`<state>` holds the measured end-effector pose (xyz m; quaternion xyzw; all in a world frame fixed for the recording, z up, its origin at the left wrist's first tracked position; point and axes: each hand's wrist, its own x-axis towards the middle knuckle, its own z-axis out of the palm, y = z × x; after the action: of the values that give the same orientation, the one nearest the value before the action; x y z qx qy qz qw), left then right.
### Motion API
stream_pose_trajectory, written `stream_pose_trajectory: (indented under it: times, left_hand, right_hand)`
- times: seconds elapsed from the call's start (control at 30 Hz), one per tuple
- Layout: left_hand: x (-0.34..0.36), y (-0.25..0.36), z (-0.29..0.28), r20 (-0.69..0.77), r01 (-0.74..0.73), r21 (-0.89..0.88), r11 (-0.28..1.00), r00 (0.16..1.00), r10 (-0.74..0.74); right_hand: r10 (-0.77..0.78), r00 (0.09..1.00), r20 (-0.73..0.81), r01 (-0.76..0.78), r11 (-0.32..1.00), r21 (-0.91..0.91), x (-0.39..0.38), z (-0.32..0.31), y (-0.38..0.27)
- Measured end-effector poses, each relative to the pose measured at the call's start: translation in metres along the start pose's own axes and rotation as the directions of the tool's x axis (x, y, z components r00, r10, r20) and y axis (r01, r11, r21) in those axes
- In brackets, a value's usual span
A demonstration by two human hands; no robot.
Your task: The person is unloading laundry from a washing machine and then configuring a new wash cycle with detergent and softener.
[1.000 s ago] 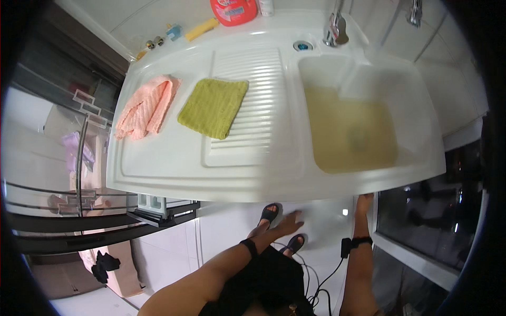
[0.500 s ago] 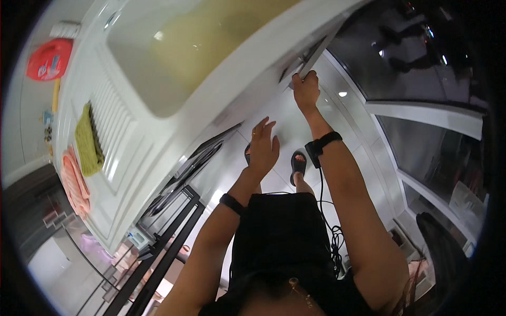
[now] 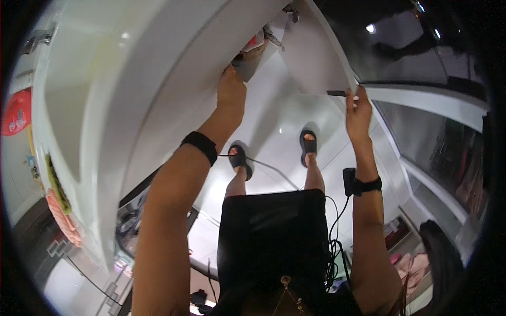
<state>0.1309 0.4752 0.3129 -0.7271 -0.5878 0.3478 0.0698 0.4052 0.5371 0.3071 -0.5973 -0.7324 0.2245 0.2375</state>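
Observation:
A white cabinet door (image 3: 311, 52) under the sink stands swung outward toward the glass panels on the right. My right hand (image 3: 359, 113) is closed round the door's free edge, beside a short dark strip. On the left, my left hand (image 3: 232, 89) reaches to the cabinet opening, by a grey panel-like piece (image 3: 250, 64). Its fingertips are hidden there, so what it touches cannot be made out. Red and white packages (image 3: 257, 41) show partly inside the opening.
The white sink unit (image 3: 126, 95) runs along the left, with a green cloth (image 3: 57, 187), a pink cloth (image 3: 62, 217) and a red jug (image 3: 17, 111) on its far side. Dark glass panels (image 3: 432, 131) border the right. A black cable (image 3: 332, 258) hangs beside my right arm.
The cabinet door has swung open to the right with my right hand on it. My left hand has moved from above the floor to the cabinet opening. The view has shifted too.

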Motion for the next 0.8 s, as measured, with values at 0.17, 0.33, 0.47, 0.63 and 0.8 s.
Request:
stream_pose_trajectory:
  times: [0.17, 0.33, 0.47, 0.63, 0.8]
  left_hand:
    - [0.009, -0.006, -0.006, 0.3, 0.02, -0.123, 0.992, 0.954, 0.018]
    - [-0.034, 0.069, -0.044, 0.396, -0.041, -0.091, 0.995, 0.915, 0.074]
    - [-0.099, 0.105, -0.071, 0.457, -0.189, -0.002, 0.982, 0.873, 0.169]
    - [-0.167, 0.131, -0.043, 0.391, -0.141, -0.243, 0.96, 0.891, 0.23]
    - [-0.204, 0.135, -0.032, 0.461, -0.086, -0.301, 0.95, 0.859, 0.224]
  right_hand:
    - [0.013, 1.0, 0.016, -0.013, 1.0, -0.024, 0.04, -0.03, 0.021]
    - [-0.322, 0.939, -0.119, 0.297, 0.936, -0.187, 0.055, -0.037, 0.051]
    - [-0.312, 0.918, -0.246, 0.256, 0.938, -0.235, 0.044, -0.026, 0.04]
    - [-0.275, 0.914, -0.299, 0.345, 0.914, 0.214, -0.014, 0.02, 0.019]
    - [-0.264, 0.963, 0.062, 0.21, 0.87, 0.446, -0.072, 0.078, 0.001]
